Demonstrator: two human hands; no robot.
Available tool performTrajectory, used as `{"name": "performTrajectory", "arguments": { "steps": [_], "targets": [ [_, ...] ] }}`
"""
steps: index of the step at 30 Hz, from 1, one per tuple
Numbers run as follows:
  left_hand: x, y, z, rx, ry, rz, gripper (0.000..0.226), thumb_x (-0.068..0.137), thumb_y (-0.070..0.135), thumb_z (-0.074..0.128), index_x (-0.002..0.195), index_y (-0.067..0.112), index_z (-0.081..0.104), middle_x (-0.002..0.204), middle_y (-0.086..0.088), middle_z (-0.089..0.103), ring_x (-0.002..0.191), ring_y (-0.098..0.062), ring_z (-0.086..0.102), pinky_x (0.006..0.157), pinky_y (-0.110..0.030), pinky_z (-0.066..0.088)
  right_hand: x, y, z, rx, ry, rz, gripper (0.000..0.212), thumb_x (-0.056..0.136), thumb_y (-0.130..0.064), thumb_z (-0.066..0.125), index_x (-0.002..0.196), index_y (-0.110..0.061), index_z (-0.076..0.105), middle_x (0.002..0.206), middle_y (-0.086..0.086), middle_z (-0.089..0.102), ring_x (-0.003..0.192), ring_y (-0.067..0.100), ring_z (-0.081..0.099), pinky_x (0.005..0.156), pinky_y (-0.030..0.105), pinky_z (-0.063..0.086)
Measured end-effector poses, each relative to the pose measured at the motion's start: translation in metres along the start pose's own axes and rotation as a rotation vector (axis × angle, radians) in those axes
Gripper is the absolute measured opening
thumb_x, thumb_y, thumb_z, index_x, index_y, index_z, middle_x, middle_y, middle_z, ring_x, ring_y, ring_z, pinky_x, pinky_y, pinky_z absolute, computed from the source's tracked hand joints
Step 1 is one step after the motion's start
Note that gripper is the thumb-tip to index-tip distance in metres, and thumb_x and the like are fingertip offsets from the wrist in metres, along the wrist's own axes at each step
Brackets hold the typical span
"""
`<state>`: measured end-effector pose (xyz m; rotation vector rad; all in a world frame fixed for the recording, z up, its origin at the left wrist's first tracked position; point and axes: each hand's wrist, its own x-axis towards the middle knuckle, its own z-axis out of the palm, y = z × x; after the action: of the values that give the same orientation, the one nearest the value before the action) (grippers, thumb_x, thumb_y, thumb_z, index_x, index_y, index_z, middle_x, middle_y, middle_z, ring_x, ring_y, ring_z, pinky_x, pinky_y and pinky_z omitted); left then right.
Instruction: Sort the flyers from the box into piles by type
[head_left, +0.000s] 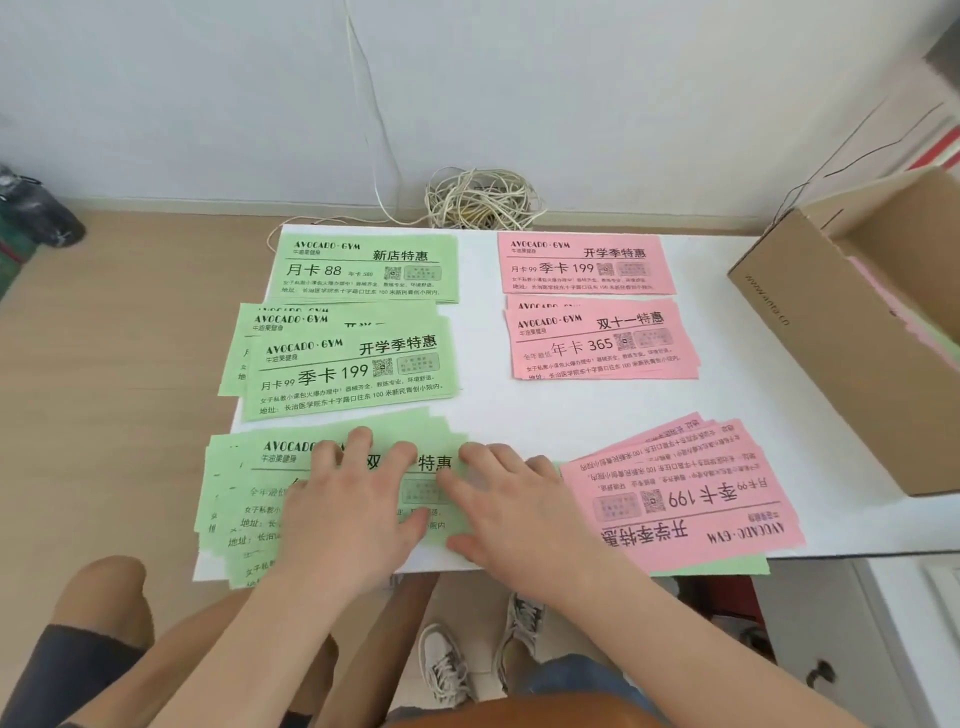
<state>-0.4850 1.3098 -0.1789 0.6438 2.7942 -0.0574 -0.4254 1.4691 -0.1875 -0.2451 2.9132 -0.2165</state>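
Step in hand, as I judge it: squaring up the near-left green pile (234, 499).

1. State. My left hand (353, 509) and right hand (514, 514) both lie flat on this pile, fingers straight and spread. They press down and pinch nothing. The sheets under them are fanned, with edges stepping out to the left and the near side.
2. Method. I should press lightly and draw both hands inward so the edges line up. I should not drag the top sheet alone.
3. Clearance. I keep this pile apart from the middle green pile (353, 369) just beyond it and from the fanned pink pile (691, 499) to the right.
4. Remaining. More flyers (904, 322) show in the box (831, 338) on the right, so sorting looks unfinished.
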Motion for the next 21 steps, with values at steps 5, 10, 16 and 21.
{"name": "performTrajectory", "arguments": {
  "steps": [5,10,16,21],
  "targets": [
    [0.005,0.019,-0.014,0.095,0.044,0.039,0.048,0.081,0.041,0.058,0.123,0.024,0.044,0.12,-0.004,0.046,0.11,-0.026,0.046,0.069,-0.036,0.046,-0.016,0.0,0.001,0.166,0.066,0.054,0.058,0.086,-0.042,0.058,0.138,-0.026,0.037,0.145,0.005,0.037,0.133,0.024,0.035,0.101,0.047,0.034],
    [0.003,0.073,-0.014,-0.106,0.229,0.419,0.029,0.062,0.021,0.08,0.088,0.017,0.068,0.095,-0.004,0.063,0.085,-0.025,0.062,0.047,-0.035,0.05,-0.078,0.043,-0.012,0.264,0.14,0.322,0.053,0.087,-0.045,0.054,0.136,-0.035,0.035,0.147,-0.006,0.032,0.138,0.016,0.025,0.107,0.043,0.03],
    [-0.003,0.153,0.012,0.009,0.127,0.667,0.067,0.053,0.059,0.079,0.103,0.015,0.067,0.104,-0.006,0.064,0.092,-0.025,0.062,0.069,-0.037,0.054,-0.144,0.128,-0.014,0.198,-0.092,0.45,0.072,0.084,-0.063,0.047,0.146,-0.044,0.015,0.156,-0.015,-0.009,0.144,0.01,-0.016,0.118,0.044,0.015],
    [0.011,0.179,0.014,0.069,0.033,0.608,0.07,0.042,0.05,0.082,0.098,0.012,0.064,0.099,-0.013,0.061,0.084,-0.03,0.059,0.057,-0.041,0.051,-0.148,0.173,-0.009,0.067,-0.127,0.346,0.074,0.069,-0.065,0.061,0.136,-0.042,0.04,0.152,-0.003,0.035,0.135,0.025,0.039,0.091,0.044,0.051]
  ]
}}
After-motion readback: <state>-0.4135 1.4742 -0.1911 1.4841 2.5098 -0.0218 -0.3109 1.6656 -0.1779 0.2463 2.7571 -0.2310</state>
